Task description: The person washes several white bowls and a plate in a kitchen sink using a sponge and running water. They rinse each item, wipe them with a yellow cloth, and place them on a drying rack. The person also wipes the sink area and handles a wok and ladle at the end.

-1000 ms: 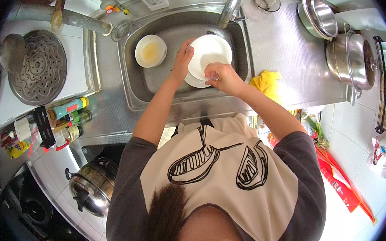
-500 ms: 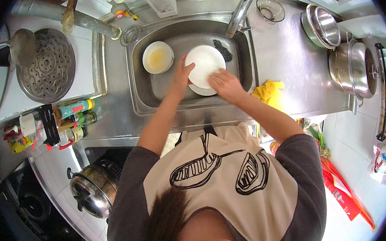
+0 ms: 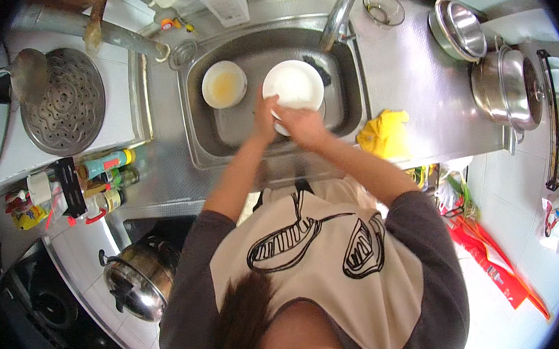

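From the head view I judge the step in hand to be the washing of a white plate (image 3: 294, 84), which is held over the steel sink (image 3: 195, 125) below the tap (image 3: 340, 12). My left hand (image 3: 266, 111) grips the plate at its near-left rim, fingers curled around the edge. My right hand (image 3: 304, 125) sits at the near rim just beside the left; it is pressed to the plate, but I cannot tell whether it is closed on a cloth or lies bare on the plate. So the plate reaches away from both grips toward the far side of the sink, tilted up toward me, its face showing.

Left of the plate, in the same basin, a small bowl (image 3: 224, 83) with yellowish liquid sits apart from it. A dark sponge-like thing (image 3: 319, 69) lies at the far right of the basin, partly hidden behind the plate. On the surface to the right lies a yellow cloth (image 3: 384, 133), near the sink's edge.

As I judge it, the next move calls for a steady hold by the left grip while the right one works across the plate's face.
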Tool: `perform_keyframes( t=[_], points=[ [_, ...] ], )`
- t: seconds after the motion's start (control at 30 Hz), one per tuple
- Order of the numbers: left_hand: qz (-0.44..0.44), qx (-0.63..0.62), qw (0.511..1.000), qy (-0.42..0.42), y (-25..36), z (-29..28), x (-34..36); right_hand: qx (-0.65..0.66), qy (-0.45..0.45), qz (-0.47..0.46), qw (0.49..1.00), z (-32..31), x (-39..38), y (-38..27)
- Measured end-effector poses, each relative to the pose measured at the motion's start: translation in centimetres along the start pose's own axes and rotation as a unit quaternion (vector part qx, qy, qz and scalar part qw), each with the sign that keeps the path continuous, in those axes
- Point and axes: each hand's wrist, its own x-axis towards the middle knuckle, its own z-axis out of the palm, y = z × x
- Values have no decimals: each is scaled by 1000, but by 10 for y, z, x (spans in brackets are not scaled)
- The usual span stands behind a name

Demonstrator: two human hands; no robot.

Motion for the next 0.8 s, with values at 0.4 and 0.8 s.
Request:
perform_keyframes(
  t=[0.4, 0.8],
  points=[
    [-41, 258, 963, -61, 7, -23, -3, -49, 34, -202, 978, 13, -39, 51],
    [-205, 91, 971, 83, -19, -34, -17, 44, 38, -174, 983, 30, -40, 48]
  ],
)
